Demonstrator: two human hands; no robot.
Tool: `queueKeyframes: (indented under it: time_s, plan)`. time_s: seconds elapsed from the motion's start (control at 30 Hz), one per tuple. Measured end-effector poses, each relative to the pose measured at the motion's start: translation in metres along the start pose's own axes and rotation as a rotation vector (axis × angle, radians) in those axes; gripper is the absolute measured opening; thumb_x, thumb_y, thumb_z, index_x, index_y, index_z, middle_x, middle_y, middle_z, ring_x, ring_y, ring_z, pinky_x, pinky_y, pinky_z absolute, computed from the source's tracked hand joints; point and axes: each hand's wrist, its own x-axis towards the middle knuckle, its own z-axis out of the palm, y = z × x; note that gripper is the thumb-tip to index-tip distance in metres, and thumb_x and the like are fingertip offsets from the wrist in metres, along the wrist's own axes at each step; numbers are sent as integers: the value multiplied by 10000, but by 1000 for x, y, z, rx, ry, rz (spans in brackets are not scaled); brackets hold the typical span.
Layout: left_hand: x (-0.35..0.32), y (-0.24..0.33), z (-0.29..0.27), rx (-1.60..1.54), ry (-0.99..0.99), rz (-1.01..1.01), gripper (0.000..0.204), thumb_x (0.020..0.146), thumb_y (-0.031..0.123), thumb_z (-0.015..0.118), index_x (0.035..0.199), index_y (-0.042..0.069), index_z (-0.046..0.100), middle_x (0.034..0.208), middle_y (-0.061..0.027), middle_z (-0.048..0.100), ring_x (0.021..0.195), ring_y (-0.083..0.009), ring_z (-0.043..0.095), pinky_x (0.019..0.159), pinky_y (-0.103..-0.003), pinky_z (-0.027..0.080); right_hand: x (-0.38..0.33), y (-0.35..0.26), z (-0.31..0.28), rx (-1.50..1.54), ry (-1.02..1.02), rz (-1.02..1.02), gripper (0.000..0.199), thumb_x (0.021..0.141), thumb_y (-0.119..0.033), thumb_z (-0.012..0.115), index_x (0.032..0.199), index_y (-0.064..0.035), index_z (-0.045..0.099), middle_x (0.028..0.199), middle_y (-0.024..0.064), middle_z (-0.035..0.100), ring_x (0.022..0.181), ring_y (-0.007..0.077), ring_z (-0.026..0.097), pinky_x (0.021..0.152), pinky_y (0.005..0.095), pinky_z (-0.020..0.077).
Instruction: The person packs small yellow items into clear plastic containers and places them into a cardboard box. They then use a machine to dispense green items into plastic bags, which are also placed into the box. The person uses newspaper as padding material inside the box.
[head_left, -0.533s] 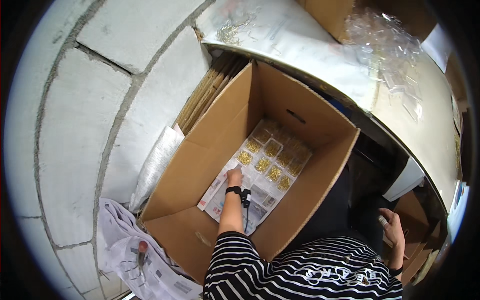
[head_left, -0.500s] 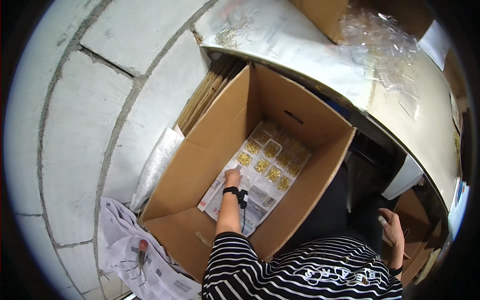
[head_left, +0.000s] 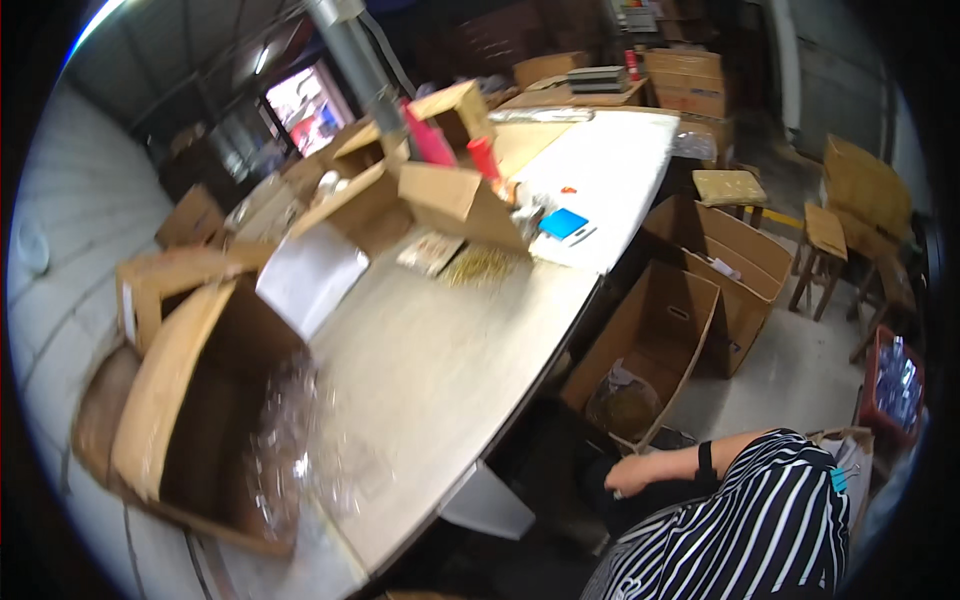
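Note:
My right hand [head_left: 628, 476] hangs low over my dark trouser leg, its fingers curled in; whether anything is in them is hidden. A white band shows on one finger and a black strap circles the forearm. Just beyond the hand stands an open cardboard box [head_left: 655, 325]. Inside it lies a clear bag [head_left: 625, 405] with small dull-gold pieces. My left hand is out of view. On the worktable [head_left: 430, 370] lie a loose heap of small gold pieces [head_left: 478, 268] and a pile of clear plastic cases [head_left: 300, 450], which spills from a tipped carton [head_left: 160, 410].
A blue-topped pocket scale [head_left: 566, 226] sits on the white far part of the table. Beyond the near box stands a second open carton [head_left: 745, 250]. Wooden stools [head_left: 823, 232] and a red crate [head_left: 890, 390] of clear plastic things stand at the right. A grey post [head_left: 355, 65] rises behind the table.
The view has swung up and to the right, from the deep box with the gold-filled cases to the worktable and room. My left hand has gone out of view; my right hand's fingers are curled.

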Motion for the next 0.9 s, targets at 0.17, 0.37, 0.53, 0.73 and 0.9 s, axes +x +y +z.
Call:
queueKeyframes:
  time_s: [0.17, 0.37, 0.53, 0.73, 0.9]
  plan:
    - [15, 27, 130, 136, -174, -119, 263, 906, 200, 511, 1064, -2, 569, 978, -129, 638, 957, -267, 607, 823, -382, 507, 24, 15, 28, 9, -184, -36, 297, 756, -191, 561, 933, 29, 652, 954, 227, 647, 950, 363, 619, 786, 468, 492]
    - [27, 83, 206, 232, -289, -184, 269, 909, 186, 516, 1088, -11, 555, 1001, -145, 628, 956, -277, 610, 822, -382, 510, 43, 61, 15, 428, -87, 8, 342, 823, -216, 566, 1101, -22, 612, 1059, 187, 633, 1000, 339, 597, 858, 439, 452]
    - [14, 155, 248, 274, -361, -186, 277, 912, 174, 520, 1109, -18, 543, 1020, -157, 620, 956, -286, 612, 821, -383, 513, -90, 137, -9, 463, 275, 655, 360, 718, -268, 569, 998, -57, 652, 905, 200, 651, 873, 358, 631, 735, 459, 497]
    - [-19, 175, 295, 365, -444, -226, 288, 915, 161, 525, 1134, -27, 528, 1043, -172, 610, 955, -297, 615, 820, -384, 517, -271, 170, 63, 1024, 596, 1216, 216, 679, -115, 575, 833, -13, 687, 817, 221, 652, 730, 314, 653, 663, 408, 517]
    - [-71, 137, 352, 394, -511, -242, 300, 918, 149, 529, 1155, -34, 517, 1062, -185, 602, 954, -305, 617, 819, -384, 520, -306, 142, 184, 861, 301, 1093, 243, 703, -162, 570, 845, 0, 683, 777, 157, 660, 676, 239, 637, 608, 396, 508]
